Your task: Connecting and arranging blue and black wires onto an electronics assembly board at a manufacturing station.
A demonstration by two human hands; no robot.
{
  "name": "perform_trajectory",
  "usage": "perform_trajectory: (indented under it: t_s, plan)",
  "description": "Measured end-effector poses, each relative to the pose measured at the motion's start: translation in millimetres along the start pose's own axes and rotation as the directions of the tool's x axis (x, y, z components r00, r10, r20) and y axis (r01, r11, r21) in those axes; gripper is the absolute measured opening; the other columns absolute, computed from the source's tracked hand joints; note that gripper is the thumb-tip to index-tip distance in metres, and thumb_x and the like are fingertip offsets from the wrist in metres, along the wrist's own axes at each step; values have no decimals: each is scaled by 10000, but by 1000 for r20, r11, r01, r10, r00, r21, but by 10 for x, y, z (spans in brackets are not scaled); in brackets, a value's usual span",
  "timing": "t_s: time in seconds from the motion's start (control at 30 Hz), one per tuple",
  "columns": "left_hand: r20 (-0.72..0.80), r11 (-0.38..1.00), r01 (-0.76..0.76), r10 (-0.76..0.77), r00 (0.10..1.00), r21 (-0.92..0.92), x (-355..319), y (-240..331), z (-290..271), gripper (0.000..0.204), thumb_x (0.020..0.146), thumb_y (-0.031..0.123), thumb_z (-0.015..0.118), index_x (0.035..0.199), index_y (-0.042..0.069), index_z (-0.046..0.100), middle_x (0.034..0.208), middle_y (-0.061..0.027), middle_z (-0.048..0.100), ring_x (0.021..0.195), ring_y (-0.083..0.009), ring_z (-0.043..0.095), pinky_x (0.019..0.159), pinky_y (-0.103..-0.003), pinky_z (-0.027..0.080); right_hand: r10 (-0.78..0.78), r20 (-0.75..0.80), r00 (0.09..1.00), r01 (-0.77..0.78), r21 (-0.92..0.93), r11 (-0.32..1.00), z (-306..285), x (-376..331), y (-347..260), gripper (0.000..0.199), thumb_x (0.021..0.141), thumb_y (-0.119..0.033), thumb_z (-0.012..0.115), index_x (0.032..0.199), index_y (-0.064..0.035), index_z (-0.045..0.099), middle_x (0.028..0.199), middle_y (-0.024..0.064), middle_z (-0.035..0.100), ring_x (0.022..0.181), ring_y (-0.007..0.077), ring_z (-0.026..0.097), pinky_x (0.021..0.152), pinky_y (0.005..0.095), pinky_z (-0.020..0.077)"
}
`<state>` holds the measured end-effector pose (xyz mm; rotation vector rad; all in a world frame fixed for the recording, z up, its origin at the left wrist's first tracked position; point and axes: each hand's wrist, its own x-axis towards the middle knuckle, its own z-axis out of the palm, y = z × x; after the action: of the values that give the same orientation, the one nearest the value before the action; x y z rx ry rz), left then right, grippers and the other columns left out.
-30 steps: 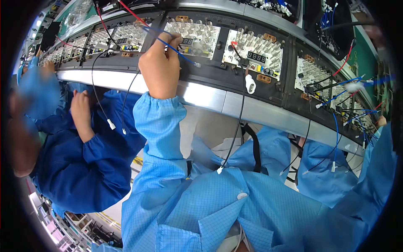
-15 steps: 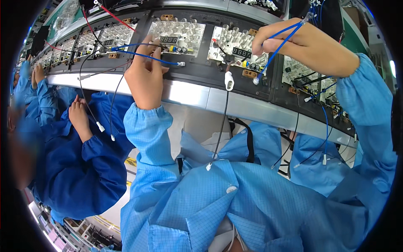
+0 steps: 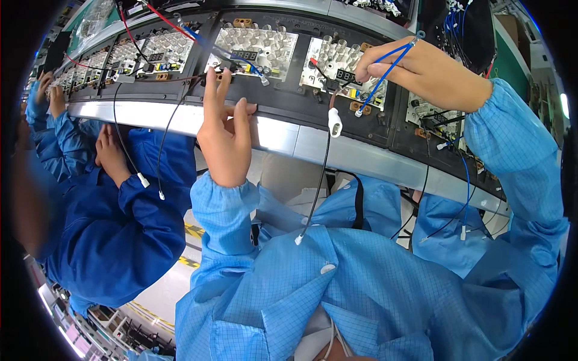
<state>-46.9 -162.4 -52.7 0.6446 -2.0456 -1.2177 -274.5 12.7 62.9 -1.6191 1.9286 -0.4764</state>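
My left hand (image 3: 226, 141) is raised at the front edge of the second circuit board (image 3: 286, 51), with its fingers apart and nothing in them. Across that board slants a blue wire (image 3: 220, 49), its pale connector end near the display. Over the third circuit board (image 3: 313, 45), my right hand (image 3: 421, 72) is closed at the fingertips beside the small display (image 3: 346, 76). A folded blue wire (image 3: 385, 75) runs from its pinch across the back of the fingers, ring terminal up, with a connector hanging over the board. A black wire with a white connector (image 3: 335, 122) dangles nearby.
A dark fixture strip with a metal front rail (image 3: 271, 135) carries several boards. Black leads hang over the rail, and red wires (image 3: 162, 17) cross at upper left. A co-worker in a dark blue coat (image 3: 120, 234) sits at left; another person's hands (image 3: 55, 99) are farther along.
My left hand has drawn back down and slightly right from the blue wire, which now slants across the second board. My right hand has shifted a little left with its blue wire.
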Motion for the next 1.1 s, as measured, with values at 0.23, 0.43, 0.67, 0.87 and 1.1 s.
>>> perform_trajectory:
  t_s: [0.23,0.43,0.67,0.87,1.1]
  plan:
    - [20,1000,8,-7,1000,-7,71,48,-7,441,893,3,538,1323,8,437,956,-114,638,657,-121,629,593,-239,513,8,-22,1000,-9,-55,998,59,-77,25,300,983,-237,434,1006,2,614,963,110,646,952,260,609,912,359,467]
    - [72,999,41,-42,996,20,187,-4,-11,271,902,97,587,1144,-24,583,640,-30,576,577,-77,547,521,-232,440,-41,-15,999,40,-91,995,128,67,8,324,987,-243,405,1015,1,617,951,126,652,926,266,614,863,354,474]
    - [115,984,176,-172,978,-25,271,-105,32,159,888,131,619,931,-21,602,568,-25,556,507,-51,503,464,-221,375,-3,36,999,13,-277,961,263,320,-128,279,920,-171,443,1114,-68,616,916,162,663,875,323,626,800,403,488]
    - [142,975,205,-192,971,-86,209,-144,23,103,888,85,590,893,-17,573,717,-47,629,612,-71,572,539,-221,454,85,134,987,-12,-473,881,-560,317,55,303,905,-187,467,1145,-48,588,936,132,667,882,281,630,781,393,508]
    - [236,972,193,-157,959,-136,247,-100,75,82,871,53,594,882,-23,565,718,-47,623,620,-69,560,555,-216,443,677,-103,729,-671,-300,678,-2119,-189,1109,264,879,-174,489,1027,-19,643,846,71,689,672,161,627,617,293,522]
